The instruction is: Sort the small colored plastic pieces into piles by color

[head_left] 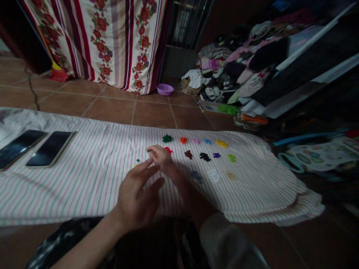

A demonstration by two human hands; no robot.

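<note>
Small coloured pieces lie sorted by colour in little piles on a striped cloth. My right hand [161, 157] is closed in a pinch, with a small dark green piece [149, 151] showing at its fingertips. Just nearer to me, my left hand [140, 194] has its fingers apart, their tips close to my right hand. Beside them on the cloth are a loose green piece [138, 160] and a yellow piece [135, 165]. Behind my right hand lie the dark green pile [167, 138] and a partly hidden red pile [168, 150].
More piles, among them orange [183, 140], yellow [221, 143], black [205, 157] and white [214, 175], spread to the right. Two phones [50, 149] rest at the left of the striped cloth [92, 179]. A purple basin [165, 89] sits on the tiled floor beyond.
</note>
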